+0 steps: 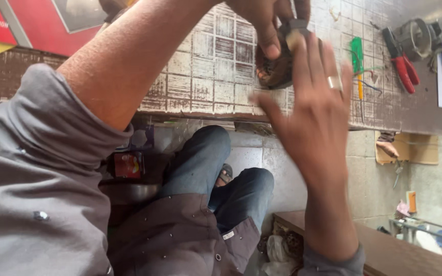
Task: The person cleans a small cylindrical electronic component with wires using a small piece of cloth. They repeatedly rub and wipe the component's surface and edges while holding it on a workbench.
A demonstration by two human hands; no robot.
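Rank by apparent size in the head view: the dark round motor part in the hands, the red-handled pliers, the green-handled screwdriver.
1. Dark round motor part, though it is partly covered by the fingers and sits nearer the camera, so its lead is unsure.
2. Red-handled pliers and green-handled screwdriver: similar length, too close to rank.

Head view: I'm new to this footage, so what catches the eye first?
Both hands meet at top centre: the left hand and the ringed right hand close around a dark round part above a worn checked benchtop. Red-handled pliers lie at upper right.
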